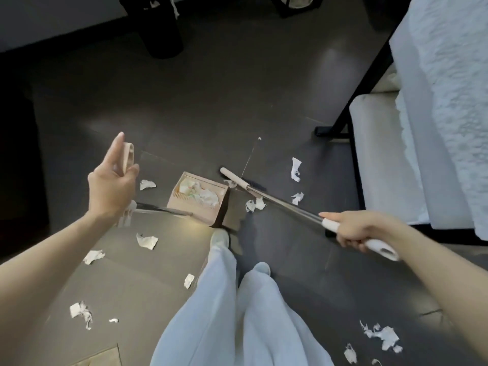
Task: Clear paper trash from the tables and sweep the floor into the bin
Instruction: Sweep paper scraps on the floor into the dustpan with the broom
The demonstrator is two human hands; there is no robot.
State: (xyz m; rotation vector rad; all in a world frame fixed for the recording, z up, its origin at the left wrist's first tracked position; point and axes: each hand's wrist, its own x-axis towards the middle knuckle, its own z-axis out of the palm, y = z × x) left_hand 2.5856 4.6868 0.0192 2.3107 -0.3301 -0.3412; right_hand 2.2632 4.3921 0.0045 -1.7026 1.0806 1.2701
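Our left hand (pixel 112 180) pinched the dustpan handle (pixel 128 158), steadying the dustpan (pixel 198 198); our right hand (pixel 353 229) clenched its fingers round the broom (pixel 277 200), head just beside the dustpan to push in nearby paper scraps (pixel 254 204).

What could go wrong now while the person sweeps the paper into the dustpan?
The left hand holds the beige long-handled plastic dustpan with fingers mostly straight; it might tip and spill its paper.
The white-handled broom in the right hand could push the torn white paper scraps past the pan.
Scraps near the feet may get trodden.
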